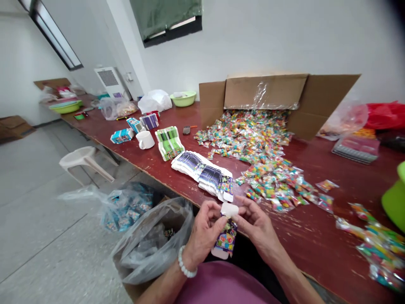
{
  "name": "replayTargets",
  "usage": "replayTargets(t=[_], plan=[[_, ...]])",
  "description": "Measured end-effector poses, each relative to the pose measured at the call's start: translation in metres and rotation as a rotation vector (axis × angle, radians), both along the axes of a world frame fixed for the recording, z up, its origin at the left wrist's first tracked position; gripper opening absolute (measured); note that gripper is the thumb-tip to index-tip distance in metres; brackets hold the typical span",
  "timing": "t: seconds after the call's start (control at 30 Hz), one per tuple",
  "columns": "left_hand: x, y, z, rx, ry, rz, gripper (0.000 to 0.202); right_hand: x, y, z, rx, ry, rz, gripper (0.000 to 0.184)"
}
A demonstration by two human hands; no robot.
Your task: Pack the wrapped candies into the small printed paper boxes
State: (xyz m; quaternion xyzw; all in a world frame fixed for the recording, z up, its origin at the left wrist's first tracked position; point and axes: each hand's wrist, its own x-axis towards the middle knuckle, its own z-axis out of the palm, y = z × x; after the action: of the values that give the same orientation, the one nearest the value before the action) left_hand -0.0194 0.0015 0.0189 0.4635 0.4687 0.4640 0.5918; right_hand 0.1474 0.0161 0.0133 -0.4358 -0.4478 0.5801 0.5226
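Both my hands hold one small printed carton (225, 240) at the near edge of the red-brown table (316, 249). My left hand (204, 230) wraps the carton's side, a white bead bracelet on its wrist. My right hand (255, 221) pinches the carton's white top flap (229, 209). Just beyond my fingers lies a fanned row of flat unfolded cartons (202, 171). Right of it spreads a heap of small colourful candy packets (262, 160).
An open cardboard box (272, 90) lies on its side behind the packets. A white mug (145, 139), green flat cartons (169, 142) and a phone (186, 130) sit to the left. Clear-bagged boxes (152, 245) stand on the floor beside a white stool (84, 158). A green tub (395, 198) is at right.
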Motion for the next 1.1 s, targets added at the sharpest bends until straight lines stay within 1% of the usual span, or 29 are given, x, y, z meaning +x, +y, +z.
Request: replayTargets(t=[0.07,0.1,0.17,0.23,0.27,0.33,0.4,0.47,0.53,0.63,0.7,0.83,0.9,0.97,1.03,1.1], plan=[[0.001,0.000,-0.003,-0.095,-0.156,-0.006,0.045,0.000,-0.001,-0.001,0.021,-0.029,0.051,0.035],[0.002,-0.001,-0.004,-0.156,-0.232,-0.048,0.047,0.000,-0.002,-0.002,0.028,-0.044,0.057,0.029],[0.003,-0.002,-0.005,-0.269,-0.350,-0.187,0.048,0.001,-0.004,-0.002,0.030,-0.071,0.044,0.027],[0.004,-0.002,-0.004,-0.349,-0.397,-0.302,0.053,0.001,-0.005,0.002,0.050,-0.122,0.039,0.027],[0.005,-0.001,-0.004,-0.370,-0.392,-0.319,0.057,0.001,-0.005,0.006,0.084,-0.168,0.043,0.027],[0.006,0.001,-0.003,-0.385,-0.351,-0.285,0.062,0.002,-0.004,0.013,0.176,-0.260,0.066,0.026],[0.008,0.003,-0.003,-0.378,-0.309,-0.238,0.064,0.003,-0.003,0.018,0.215,-0.270,0.109,0.026],[0.009,0.004,-0.003,-0.376,-0.283,-0.218,0.067,0.003,-0.003,0.020,0.170,-0.206,0.154,0.027],[0.011,0.004,-0.004,-0.384,-0.264,-0.198,0.072,0.003,-0.003,0.018,0.118,-0.175,0.172,0.024],[0.012,0.004,-0.007,-0.368,-0.231,-0.182,0.077,0.003,-0.003,0.014,0.120,-0.254,0.165,0.024],[0.013,0.004,-0.008,-0.333,-0.190,-0.203,0.077,0.004,-0.003,0.012,0.105,-0.246,0.167,0.025],[0.013,0.004,-0.008,-0.278,-0.088,-0.245,0.078,0.005,0.000,0.009,0.019,-0.120,0.193,0.027],[0.013,0.005,-0.009,-0.252,-0.059,-0.237,0.077,0.005,0.001,0.009,0.081,-0.175,0.150,0.025],[0.011,0.005,-0.011,-0.230,-0.043,-0.212,0.074,0.006,0.000,0.010,0.223,-0.260,0.122,0.020],[0.010,0.005,-0.013,-0.241,-0.040,-0.183,0.074,0.006,-0.002,0.012,0.349,-0.308,0.176,0.017],[0.010,0.005,-0.015,-0.279,-0.068,-0.166,0.074,0.005,-0.007,0.011,0.416,-0.349,0.249,0.014]])
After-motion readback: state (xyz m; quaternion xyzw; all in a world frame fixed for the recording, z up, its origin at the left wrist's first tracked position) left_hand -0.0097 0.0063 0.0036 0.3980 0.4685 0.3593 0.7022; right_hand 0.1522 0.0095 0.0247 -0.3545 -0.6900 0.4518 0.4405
